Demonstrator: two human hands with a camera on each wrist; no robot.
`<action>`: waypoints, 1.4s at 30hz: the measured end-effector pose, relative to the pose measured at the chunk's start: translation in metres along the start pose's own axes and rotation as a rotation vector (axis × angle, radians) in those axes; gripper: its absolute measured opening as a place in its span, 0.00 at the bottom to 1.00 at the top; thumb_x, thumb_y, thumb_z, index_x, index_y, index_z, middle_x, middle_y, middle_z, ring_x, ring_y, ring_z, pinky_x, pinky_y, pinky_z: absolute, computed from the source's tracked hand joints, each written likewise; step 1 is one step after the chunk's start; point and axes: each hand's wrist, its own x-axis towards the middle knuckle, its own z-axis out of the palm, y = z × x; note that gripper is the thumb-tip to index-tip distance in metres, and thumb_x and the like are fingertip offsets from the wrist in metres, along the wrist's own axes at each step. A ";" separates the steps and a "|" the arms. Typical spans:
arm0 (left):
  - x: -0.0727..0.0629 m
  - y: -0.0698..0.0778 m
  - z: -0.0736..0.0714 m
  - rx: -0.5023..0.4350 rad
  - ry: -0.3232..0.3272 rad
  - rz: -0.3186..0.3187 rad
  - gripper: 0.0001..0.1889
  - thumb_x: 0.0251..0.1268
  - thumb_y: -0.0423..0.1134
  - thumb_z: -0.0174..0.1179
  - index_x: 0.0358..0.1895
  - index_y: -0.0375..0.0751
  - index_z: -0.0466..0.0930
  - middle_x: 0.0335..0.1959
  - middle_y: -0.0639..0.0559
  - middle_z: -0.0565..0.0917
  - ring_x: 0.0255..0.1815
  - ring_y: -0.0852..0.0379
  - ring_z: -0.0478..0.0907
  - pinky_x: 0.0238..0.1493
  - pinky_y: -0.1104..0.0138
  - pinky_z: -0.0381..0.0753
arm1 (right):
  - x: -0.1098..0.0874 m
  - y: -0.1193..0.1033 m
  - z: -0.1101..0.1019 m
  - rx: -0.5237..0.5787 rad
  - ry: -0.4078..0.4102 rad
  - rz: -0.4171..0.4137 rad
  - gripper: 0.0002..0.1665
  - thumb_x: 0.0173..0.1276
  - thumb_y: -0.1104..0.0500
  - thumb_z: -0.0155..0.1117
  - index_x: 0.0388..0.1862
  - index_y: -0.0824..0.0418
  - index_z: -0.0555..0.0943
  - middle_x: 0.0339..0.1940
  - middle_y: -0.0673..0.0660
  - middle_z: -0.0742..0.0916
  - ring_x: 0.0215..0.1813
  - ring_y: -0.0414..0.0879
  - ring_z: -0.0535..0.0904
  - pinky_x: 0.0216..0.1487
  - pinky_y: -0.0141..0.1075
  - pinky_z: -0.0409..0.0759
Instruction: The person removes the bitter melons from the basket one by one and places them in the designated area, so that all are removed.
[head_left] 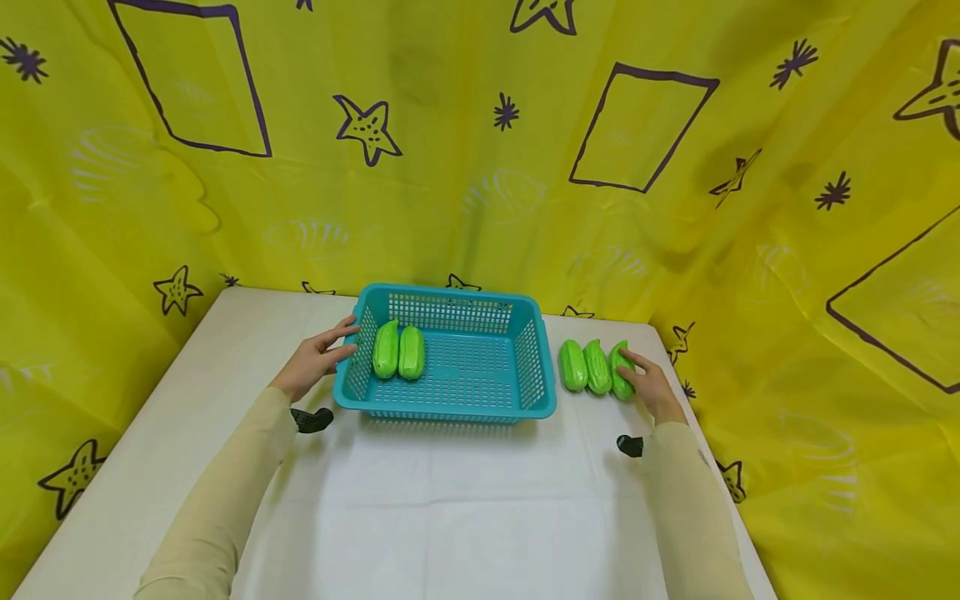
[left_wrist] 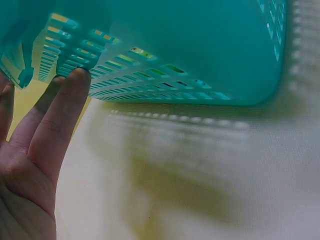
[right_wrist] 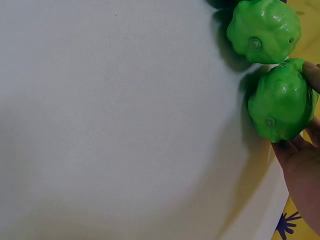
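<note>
A teal plastic basket [head_left: 442,414] with slotted walls stands on the white table. Inside, at its left end, two bright green, lumpy gourds [head_left: 386,350] lie side by side. My left hand [head_left: 318,358] touches the basket's left side; in the left wrist view its fingers [left_wrist: 57,122] reach fairly straight to the outer wall. Right of the basket, three similar gourds lie in a row. The rightmost gourd [head_left: 621,371] is held by my right hand [head_left: 651,387], thumb on one side and fingers on the other, as the right wrist view shows. Its neighbour [right_wrist: 265,32] lies close beside it.
Yellow curtains [head_left: 450,208] with dark star drawings hang behind and along both sides of the table [head_left: 450,517]. The outermost of the loose gourds [head_left: 573,365] lies a short way from the basket's right wall. A dark wrist-worn device sits at each sleeve.
</note>
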 end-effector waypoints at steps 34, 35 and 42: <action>-0.004 0.007 0.002 -0.015 -0.017 0.011 0.30 0.75 0.43 0.55 0.75 0.37 0.60 0.80 0.53 0.47 0.78 0.41 0.45 0.64 0.35 0.63 | 0.005 -0.003 0.003 0.008 -0.019 0.001 0.35 0.77 0.54 0.54 0.79 0.54 0.57 0.80 0.65 0.50 0.78 0.66 0.44 0.74 0.59 0.48; -0.003 0.004 0.001 -0.012 -0.014 0.012 0.30 0.74 0.44 0.55 0.75 0.38 0.60 0.80 0.54 0.48 0.78 0.41 0.45 0.64 0.36 0.63 | 0.005 -0.003 0.003 0.010 -0.021 0.004 0.35 0.77 0.54 0.54 0.79 0.53 0.57 0.80 0.65 0.50 0.78 0.65 0.44 0.74 0.59 0.48; 0.003 -0.009 -0.002 0.021 -0.003 0.021 0.32 0.72 0.51 0.56 0.75 0.44 0.62 0.79 0.60 0.50 0.78 0.43 0.48 0.63 0.36 0.64 | 0.006 0.000 0.004 0.014 -0.014 0.013 0.36 0.77 0.53 0.55 0.79 0.53 0.57 0.80 0.64 0.50 0.78 0.65 0.43 0.74 0.59 0.47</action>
